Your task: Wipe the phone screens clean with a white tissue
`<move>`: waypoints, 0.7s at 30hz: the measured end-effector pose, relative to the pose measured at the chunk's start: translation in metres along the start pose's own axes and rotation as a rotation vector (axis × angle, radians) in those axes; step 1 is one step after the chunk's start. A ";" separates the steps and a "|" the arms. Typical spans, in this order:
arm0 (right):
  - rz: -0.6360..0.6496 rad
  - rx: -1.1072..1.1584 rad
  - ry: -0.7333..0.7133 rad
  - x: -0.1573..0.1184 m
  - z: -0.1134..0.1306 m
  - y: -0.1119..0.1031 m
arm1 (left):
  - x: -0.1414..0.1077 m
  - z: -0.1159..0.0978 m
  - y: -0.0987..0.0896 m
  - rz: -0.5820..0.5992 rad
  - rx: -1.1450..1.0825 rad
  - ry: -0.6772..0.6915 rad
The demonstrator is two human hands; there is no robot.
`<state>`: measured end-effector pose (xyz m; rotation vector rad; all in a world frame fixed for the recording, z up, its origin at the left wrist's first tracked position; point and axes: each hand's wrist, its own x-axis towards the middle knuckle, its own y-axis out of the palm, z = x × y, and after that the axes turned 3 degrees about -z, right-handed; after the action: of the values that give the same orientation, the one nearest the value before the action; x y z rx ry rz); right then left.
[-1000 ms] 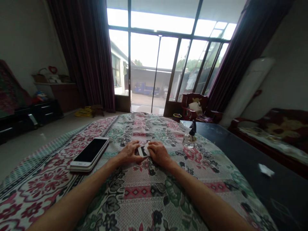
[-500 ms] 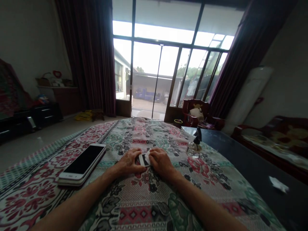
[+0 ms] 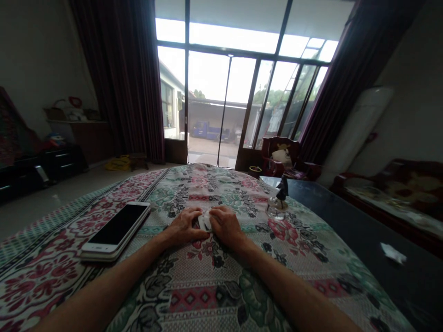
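Observation:
My left hand (image 3: 184, 225) is closed on the left edge of a small white phone (image 3: 201, 223), gripped between thumb and fingers. It lies low over the flowered tablecloth (image 3: 194, 295). My right hand (image 3: 226, 226) presses a crumpled white tissue (image 3: 208, 218) against the phone's face, and tissue and fingers cover most of its dark screen. To the left, a larger white phone (image 3: 117, 227) with a black screen lies on top of another flat, pale device. A clear bottle with a black spray top (image 3: 278, 203) stands on the cloth to the right.
A dark table (image 3: 367, 230) adjoins on the right, with a crumpled white tissue (image 3: 393, 253) on it. Beyond are a wooden armchair (image 3: 281, 154), a wooden sofa (image 3: 408, 184) and glass doors (image 3: 221, 106). A black cabinet (image 3: 65, 161) stands at the left.
My right hand and the tissue have shifted slightly over the phone, covering more of its screen. My left hand keeps its grip. The whole view has tilted a little.

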<state>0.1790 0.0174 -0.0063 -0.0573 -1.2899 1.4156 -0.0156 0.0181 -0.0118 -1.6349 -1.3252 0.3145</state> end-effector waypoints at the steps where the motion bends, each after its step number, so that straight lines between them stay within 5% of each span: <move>1: 0.016 0.018 -0.030 0.001 0.003 0.002 | 0.000 0.000 -0.001 0.007 -0.002 0.013; 6: 0.106 -0.012 -0.135 0.004 0.008 0.009 | 0.002 0.000 -0.001 0.037 -0.002 0.035; 16: 0.007 -0.179 0.141 0.005 -0.041 -0.020 | 0.002 0.001 -0.002 0.041 -0.008 0.005; 21: -0.056 -0.108 0.079 0.011 -0.023 -0.014 | 0.003 0.002 -0.002 0.035 -0.007 0.003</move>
<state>0.1996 0.0359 0.0011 -0.1475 -1.2921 1.2830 -0.0167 0.0212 -0.0104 -1.6655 -1.2985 0.3286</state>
